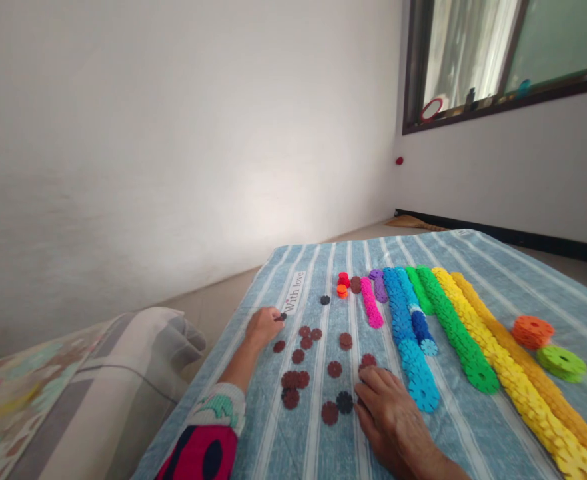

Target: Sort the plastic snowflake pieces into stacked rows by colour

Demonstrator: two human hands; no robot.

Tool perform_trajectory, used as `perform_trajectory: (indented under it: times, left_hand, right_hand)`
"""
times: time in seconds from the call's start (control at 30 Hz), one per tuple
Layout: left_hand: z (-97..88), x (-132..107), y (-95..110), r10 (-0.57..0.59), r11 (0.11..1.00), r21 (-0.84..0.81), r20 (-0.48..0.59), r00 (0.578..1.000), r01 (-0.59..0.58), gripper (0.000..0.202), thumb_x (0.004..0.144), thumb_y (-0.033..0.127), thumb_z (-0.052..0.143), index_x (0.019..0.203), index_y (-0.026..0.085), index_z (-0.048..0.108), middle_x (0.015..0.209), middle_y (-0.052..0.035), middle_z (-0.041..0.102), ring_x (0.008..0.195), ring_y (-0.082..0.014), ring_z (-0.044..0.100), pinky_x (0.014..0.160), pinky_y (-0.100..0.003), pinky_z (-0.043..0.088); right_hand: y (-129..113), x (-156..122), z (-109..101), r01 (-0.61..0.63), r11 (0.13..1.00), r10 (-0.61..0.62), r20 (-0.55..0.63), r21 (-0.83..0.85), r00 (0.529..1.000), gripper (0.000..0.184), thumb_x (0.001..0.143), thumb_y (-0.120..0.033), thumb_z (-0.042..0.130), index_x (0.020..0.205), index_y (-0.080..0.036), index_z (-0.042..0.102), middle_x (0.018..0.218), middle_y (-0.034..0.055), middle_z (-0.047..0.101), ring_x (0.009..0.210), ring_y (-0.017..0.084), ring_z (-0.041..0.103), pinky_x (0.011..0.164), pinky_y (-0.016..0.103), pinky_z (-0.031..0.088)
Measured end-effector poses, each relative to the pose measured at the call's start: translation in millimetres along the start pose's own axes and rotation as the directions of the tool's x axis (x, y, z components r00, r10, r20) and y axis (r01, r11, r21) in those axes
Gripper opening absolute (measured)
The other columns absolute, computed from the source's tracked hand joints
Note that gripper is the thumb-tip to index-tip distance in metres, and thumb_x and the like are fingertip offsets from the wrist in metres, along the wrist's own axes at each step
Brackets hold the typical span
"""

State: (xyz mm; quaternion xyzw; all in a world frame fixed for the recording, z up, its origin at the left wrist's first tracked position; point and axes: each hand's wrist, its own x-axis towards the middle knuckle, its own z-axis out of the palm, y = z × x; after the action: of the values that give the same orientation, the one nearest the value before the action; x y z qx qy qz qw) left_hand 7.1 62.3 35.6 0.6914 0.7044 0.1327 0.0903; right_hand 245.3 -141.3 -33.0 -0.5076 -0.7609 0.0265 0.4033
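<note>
My left hand (263, 328) is at the far left of the striped cloth, thumb and finger pinched on a small black notched disc (282, 317). My right hand (390, 413) rests low over the cloth with its fingers curled down. A brown disc (368, 361) shows just beyond its knuckles; what its fingertips hold, if anything, is hidden. Between the hands lie several loose brown discs (334, 369), some overlapping. A black disc (344, 402) lies left of my right thumb, touching or close to another brown disc (330, 413). Farther off is a single black disc (325, 300).
Overlapping rows of discs run along the right: pink (372, 303), blue (403, 320), green (458, 333) and yellow (513, 373). Orange (533, 331) and lime (562, 363) piles stand beyond them. Small red discs (343, 279) lie at the back. Folded bedding (118, 373) is at left.
</note>
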Motion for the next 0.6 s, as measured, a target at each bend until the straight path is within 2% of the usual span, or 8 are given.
perform_trajectory:
  times: [0.1, 0.2, 0.37, 0.47, 0.6]
  left_hand:
    - [0.2, -5.5, -9.1, 0.026, 0.999, -0.035, 0.048, 0.999, -0.024, 0.018, 0.067, 0.023, 0.065, 0.084, 0.020, 0.072, 0.083, -0.0010, 0.074, 0.081, -0.0162, 0.068, 0.067, -0.021, 0.045]
    - [4.1, -9.0, -12.4, 0.022, 0.998, -0.057, 0.070, 0.997, -0.018, 0.024, 0.069, 0.033, 0.066, 0.087, 0.019, 0.072, 0.086, -0.0020, 0.074, 0.082, -0.0177, 0.067, 0.069, -0.023, 0.046]
    - [15.2, -10.7, -4.0, -0.010, 0.999, 0.047, -0.073, 0.997, 0.014, 0.045, 0.077, 0.048, 0.056, 0.111, 0.020, 0.067, 0.107, -0.0086, 0.069, 0.097, -0.0213, 0.063, 0.080, -0.028, 0.044]
    - [18.1, -11.1, -0.3, 0.007, 0.991, 0.136, -0.085, 0.996, 0.005, 0.039, 0.080, 0.049, 0.051, 0.104, 0.023, 0.069, 0.108, -0.0078, 0.067, 0.096, -0.0203, 0.062, 0.079, -0.028, 0.044]
    - [18.1, -10.9, -1.0, 0.004, 0.991, 0.134, -0.081, 0.997, 0.007, 0.033, 0.081, 0.044, 0.050, 0.098, 0.024, 0.070, 0.104, -0.0063, 0.066, 0.094, -0.0199, 0.063, 0.076, -0.027, 0.044]
  right_hand:
    - [-0.4, -0.6, -3.1, -0.007, 1.000, 0.007, 0.019, -0.004, 1.000, 0.017, 0.081, -0.003, 0.054, 0.080, -0.020, 0.055, 0.093, 0.0046, 0.058, 0.094, 0.023, 0.053, 0.085, 0.040, 0.044]
    - [-0.5, -1.0, -6.7, -0.010, 1.000, 0.010, 0.038, -0.005, 0.999, 0.015, 0.084, -0.006, 0.052, 0.081, -0.020, 0.056, 0.094, 0.0058, 0.058, 0.094, 0.023, 0.053, 0.085, 0.041, 0.044]
    - [0.1, -1.1, -7.6, 0.012, 1.000, -0.012, 0.019, -0.018, 1.000, 0.015, 0.086, -0.009, 0.049, 0.083, -0.020, 0.058, 0.093, 0.0062, 0.059, 0.094, 0.023, 0.054, 0.084, 0.041, 0.045]
    - [0.0, -1.1, -7.2, 0.025, 0.999, -0.025, 0.008, -0.045, 1.000, 0.015, 0.086, -0.010, 0.048, 0.084, -0.021, 0.058, 0.093, 0.0063, 0.059, 0.094, 0.023, 0.055, 0.084, 0.040, 0.046]
    - [-0.8, -1.2, -8.1, 0.017, 0.998, -0.016, 0.018, -0.062, 1.000, 0.014, 0.087, -0.011, 0.048, 0.084, -0.021, 0.058, 0.094, 0.0065, 0.060, 0.095, 0.023, 0.055, 0.085, 0.041, 0.047]
